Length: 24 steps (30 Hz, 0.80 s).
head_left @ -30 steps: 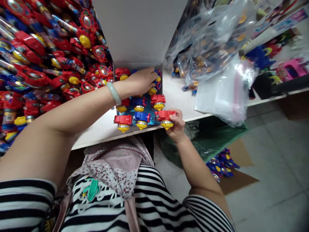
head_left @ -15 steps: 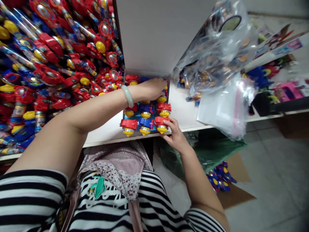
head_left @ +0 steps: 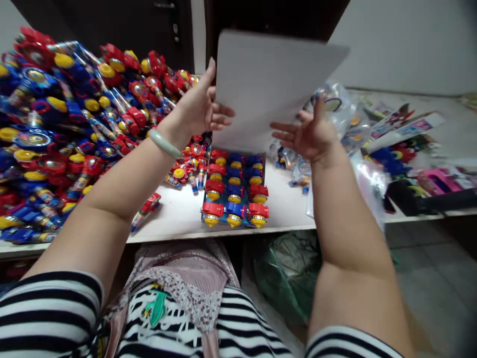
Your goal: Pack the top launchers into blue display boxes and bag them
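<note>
A shallow display box [head_left: 265, 171] holds rows of red and blue toys with yellow pointed tips, like spinning tops [head_left: 234, 191]. Its white lid [head_left: 261, 84] stands raised at the back. My left hand [head_left: 203, 107] is open at the lid's left edge, thumb up and fingers spread before the white panel. On the other side, my right hand [head_left: 307, 132] is also open, palm turned inward, near the lid's lower right. Whether either hand touches the lid I cannot tell. Neither holds anything.
A large heap of red and blue toys [head_left: 93, 124] covers the table's left side, one loose toy [head_left: 146, 211] near the front edge. Right of the box lie clear plastic bags [head_left: 335, 107] and a pink item [head_left: 443, 181]. A green bag [head_left: 286, 273] sits below the table.
Both hands have left the toys in the box and risen to either side of the lid, opening. My view has tilted up, and the box's back rows now show.
</note>
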Tool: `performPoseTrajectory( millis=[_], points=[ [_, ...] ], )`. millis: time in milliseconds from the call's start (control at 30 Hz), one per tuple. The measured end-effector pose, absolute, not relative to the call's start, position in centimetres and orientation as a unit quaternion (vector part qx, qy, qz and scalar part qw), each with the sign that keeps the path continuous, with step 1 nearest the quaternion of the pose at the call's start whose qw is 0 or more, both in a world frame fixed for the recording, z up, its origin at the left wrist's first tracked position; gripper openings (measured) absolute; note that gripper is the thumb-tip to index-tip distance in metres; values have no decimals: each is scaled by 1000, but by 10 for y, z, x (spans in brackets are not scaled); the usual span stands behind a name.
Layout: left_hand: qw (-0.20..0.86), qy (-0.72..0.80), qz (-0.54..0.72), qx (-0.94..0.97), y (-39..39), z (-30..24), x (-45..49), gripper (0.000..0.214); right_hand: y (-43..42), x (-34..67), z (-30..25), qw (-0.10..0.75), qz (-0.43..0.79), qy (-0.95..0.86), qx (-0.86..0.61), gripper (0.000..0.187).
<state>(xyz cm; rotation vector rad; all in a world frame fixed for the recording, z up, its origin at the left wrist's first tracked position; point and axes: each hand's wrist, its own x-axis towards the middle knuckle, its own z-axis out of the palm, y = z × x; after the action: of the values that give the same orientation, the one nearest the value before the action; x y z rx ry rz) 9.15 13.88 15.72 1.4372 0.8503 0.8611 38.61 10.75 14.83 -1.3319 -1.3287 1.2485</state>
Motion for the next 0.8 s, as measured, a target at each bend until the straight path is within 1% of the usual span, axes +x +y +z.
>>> performPoseTrajectory(
  millis=[33, 67, 133, 167, 233, 267, 300, 333, 400, 467, 500, 533, 567, 600, 700, 800],
  points=[
    [603, 367, 365, 606, 126, 152, 90, 88, 99, 386, 148, 406, 514, -536, -533, 79],
    [620, 368, 360, 592, 112, 143, 88, 81, 86, 388, 144, 386, 526, -540, -531, 78],
    [649, 364, 345, 572, 84, 119, 79, 60, 57, 396, 128, 346, 549, -551, -524, 71],
    [660, 355, 338, 570, 72, 107, 76, 55, 43, 400, 120, 332, 558, -557, -518, 71],
    [668, 332, 340, 573, 55, 86, 73, 67, 23, 406, 107, 325, 559, -573, -504, 85],
    [654, 323, 357, 583, 52, 78, 74, 72, 19, 407, 103, 329, 544, -585, -503, 92],
    [622, 316, 388, 603, 53, 70, 77, 74, 18, 405, 100, 335, 513, -602, -511, 93],
    [570, 310, 429, 628, 57, 64, 81, 74, 21, 402, 97, 342, 458, -625, -532, 87],
    [434, 310, 507, 677, 71, 52, 89, 69, 31, 394, 92, 352, 287, -669, -587, 62],
    [306, 323, 548, 708, 87, 44, 95, 56, 42, 387, 85, 360, 111, -692, -616, 41],
    [262, 333, 556, 715, 93, 42, 96, 46, 46, 385, 81, 366, 52, -696, -616, 36],
    [241, 340, 557, 719, 98, 41, 95, 38, 48, 384, 78, 374, 23, -698, -610, 33],
    [242, 341, 552, 722, 100, 42, 94, 32, 49, 385, 76, 382, 25, -703, -599, 33],
    [263, 338, 540, 724, 100, 44, 91, 31, 48, 387, 75, 387, 52, -708, -588, 35],
    [351, 331, 486, 729, 90, 49, 82, 38, 39, 397, 75, 372, 202, -713, -559, 46],
    [374, 343, 447, 737, 74, 46, 76, 41, 26, 405, 73, 338, 285, -709, -550, 48]
  ],
)
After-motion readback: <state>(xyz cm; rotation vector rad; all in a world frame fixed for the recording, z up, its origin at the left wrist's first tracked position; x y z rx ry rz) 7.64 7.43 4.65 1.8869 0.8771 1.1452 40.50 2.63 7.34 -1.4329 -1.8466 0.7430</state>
